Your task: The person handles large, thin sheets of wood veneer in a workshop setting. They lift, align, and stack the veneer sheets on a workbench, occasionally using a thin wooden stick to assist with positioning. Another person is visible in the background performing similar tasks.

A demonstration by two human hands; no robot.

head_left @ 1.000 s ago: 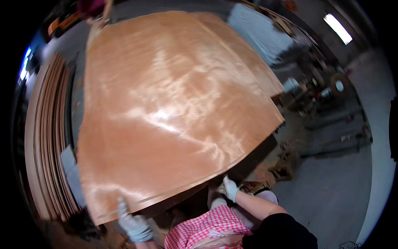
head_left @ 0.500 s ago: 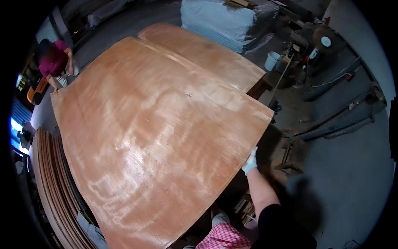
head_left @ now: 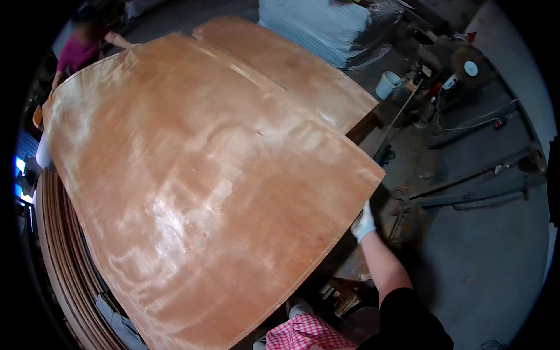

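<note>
A large, glossy reddish-brown plywood sheet [head_left: 227, 175] spreads across the middle of the view. My right hand [head_left: 364, 223], in a white glove, grips its near right edge, with the fingers partly hidden by the board. My left hand is not in view. At the far left a person in a magenta shirt [head_left: 79, 55] has both hands at the opposite edge of the sheet. Beyond it and to the right lies a second plywood sheet [head_left: 286, 67].
Several curved-looking boards [head_left: 61, 251] stand stacked on the left. At the back is a plastic-wrapped stack [head_left: 315, 29], with a white bucket [head_left: 387, 85] nearer. A machine with a round wheel [head_left: 466, 63] and metal bars [head_left: 472, 198] occupy the right. Wood scraps [head_left: 344, 297] lie below the sheet's near edge.
The sheet's far left edge has shifted outward and up in the view. The other person has moved with it, one arm now stretched along the edge. My right hand keeps its grip, slightly farther right.
</note>
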